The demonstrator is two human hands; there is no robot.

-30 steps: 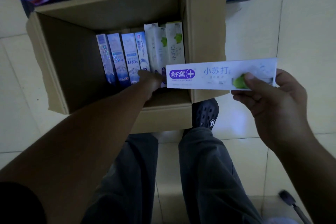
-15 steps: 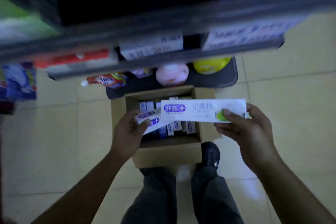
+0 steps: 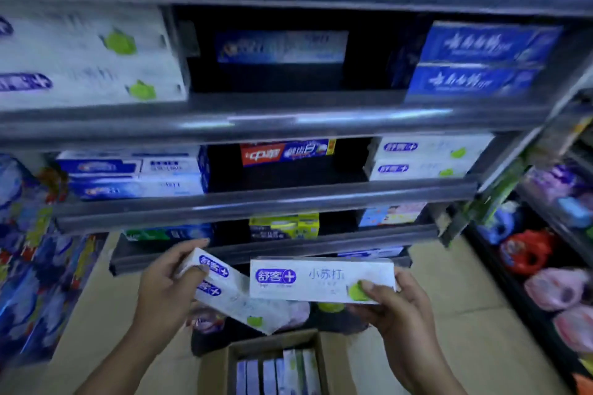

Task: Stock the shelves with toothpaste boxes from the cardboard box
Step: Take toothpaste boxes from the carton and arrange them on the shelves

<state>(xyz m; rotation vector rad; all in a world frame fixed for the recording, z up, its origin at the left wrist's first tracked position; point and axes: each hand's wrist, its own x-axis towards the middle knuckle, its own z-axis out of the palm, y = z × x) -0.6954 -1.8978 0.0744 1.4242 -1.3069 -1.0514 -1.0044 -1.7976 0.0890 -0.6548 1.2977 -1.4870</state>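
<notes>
My left hand grips a white toothpaste box tilted down to the right; it may be two boxes stacked. My right hand holds another white toothpaste box level by its right end, with the purple logo facing me. Both boxes are raised in front of the lowest shelf rails. The cardboard box stands open on the floor below, with several toothpaste boxes upright inside. The grey shelves rise ahead, with matching white boxes at the upper left and middle right.
Blue toothpaste boxes fill the top shelf's right side, and a dark gap lies between stacks. A red and blue box sits mid-shelf. Coloured pouches crowd the right rack and packets the left.
My left hand reached into the cardboard box and came up with white toothpaste. Both hands rose, and my view lifted from the box to the shelves.
</notes>
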